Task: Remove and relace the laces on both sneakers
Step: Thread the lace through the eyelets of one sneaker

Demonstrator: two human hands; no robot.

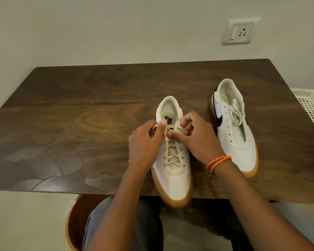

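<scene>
Both hands pinched lace ends at the near sneaker (172,171)'s top eyelets: left hand (145,142), right hand (198,138); knot apparently between them, shoe's long axis toe-toward-person.

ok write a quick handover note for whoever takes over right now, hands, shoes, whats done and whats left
Left hand: pinches one lace end at the top of the near sneaker.
Right hand: fingers curled on the other lace end, thumb pressed at the crossing.
Near sneaker: laced through its eyelets, toe hanging over the table edge, not yet tied.
Far sneaker, to the right: eyelets bare, its loose lace bundled in the opening.
Left: finish this tie, then lace the far sneaker.
</scene>
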